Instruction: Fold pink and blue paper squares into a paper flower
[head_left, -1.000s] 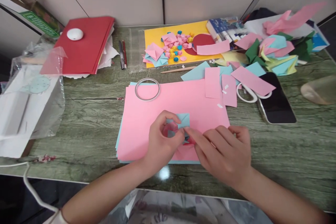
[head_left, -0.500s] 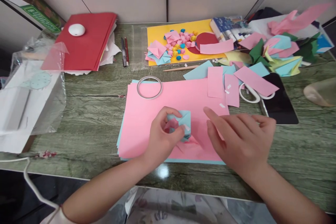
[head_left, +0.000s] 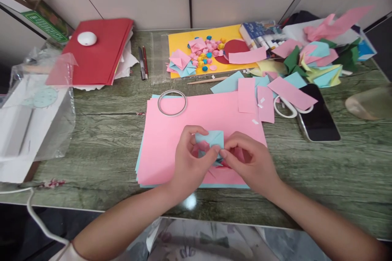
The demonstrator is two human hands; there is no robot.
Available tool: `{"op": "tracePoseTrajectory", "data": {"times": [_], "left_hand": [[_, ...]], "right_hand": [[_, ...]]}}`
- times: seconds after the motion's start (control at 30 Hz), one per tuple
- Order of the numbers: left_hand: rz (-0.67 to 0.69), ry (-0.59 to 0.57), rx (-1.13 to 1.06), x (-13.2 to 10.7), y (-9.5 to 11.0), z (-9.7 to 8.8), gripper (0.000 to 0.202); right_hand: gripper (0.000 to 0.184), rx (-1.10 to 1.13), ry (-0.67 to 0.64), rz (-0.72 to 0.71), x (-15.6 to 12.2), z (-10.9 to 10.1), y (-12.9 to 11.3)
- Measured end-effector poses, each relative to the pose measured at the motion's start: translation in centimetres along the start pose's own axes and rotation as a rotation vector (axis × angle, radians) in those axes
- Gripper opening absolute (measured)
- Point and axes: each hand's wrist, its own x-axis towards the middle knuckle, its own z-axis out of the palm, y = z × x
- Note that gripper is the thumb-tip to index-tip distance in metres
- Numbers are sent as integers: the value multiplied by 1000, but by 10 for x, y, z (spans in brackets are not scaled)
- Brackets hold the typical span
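A folded light-blue paper piece (head_left: 217,137) with pink paper at its inner side is held over a stack of pink sheets (head_left: 168,147). My left hand (head_left: 191,161) pinches it from the left, index finger on top and thumb across the front. At its right edge, my right hand (head_left: 255,165) has thumb and index finger pressed together on the paper, close to the left thumb. Under the hands lies some folded pink paper, partly hidden. A thin roll of tape (head_left: 172,114) rests on the stack's upper left, and a small white strip (head_left: 255,122) on its right.
Pink strips (head_left: 246,96), white-handled scissors (head_left: 288,116) and a phone (head_left: 323,120) lie to the right. Behind are a yellow sheet (head_left: 177,40) with small paper balls and a marker box (head_left: 255,32). A red folder (head_left: 101,57) and plastic bag (head_left: 65,130) are at left.
My right hand has come in from the right, its fingers closing onto the blue paper's right edge. The left hand keeps its hold. The view has shifted slightly.
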Motion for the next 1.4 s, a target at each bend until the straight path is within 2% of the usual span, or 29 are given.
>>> {"op": "tracePoseTrajectory", "data": {"times": [0.17,0.3,0.43,0.5,0.67,0.77,0.9,1.07,1.23,1.4], "left_hand": [[-6,-7,-46,-1,-1,-1,29],[-78,-124,-133,6,3,-6,31],[-120,-268,-215,15,6,-14,43],[-107,-314,-207,17,6,-17,47],[-3,-385,-62,16,4,-19,36],[-13,-374,-7,15,4,-19,42],[7,-287,109,16,4,-17,38],[43,-233,141,15,0,-14,35],[119,-241,166,13,-3,-13,26],[98,-316,135,14,1,-15,6]], "right_hand": [[14,45,32,-36,0,5,3],[15,65,0,40,3,3,3],[17,126,12,97,4,-1,3],[18,117,20,98,5,-5,3],[17,42,-26,119,8,-13,1],[20,38,-105,144,10,-15,1],[24,-20,-75,158,7,-12,3],[26,-52,-141,174,3,-7,3],[28,-142,-77,39,4,-8,0],[30,-62,-59,67,3,-12,-1]]}}
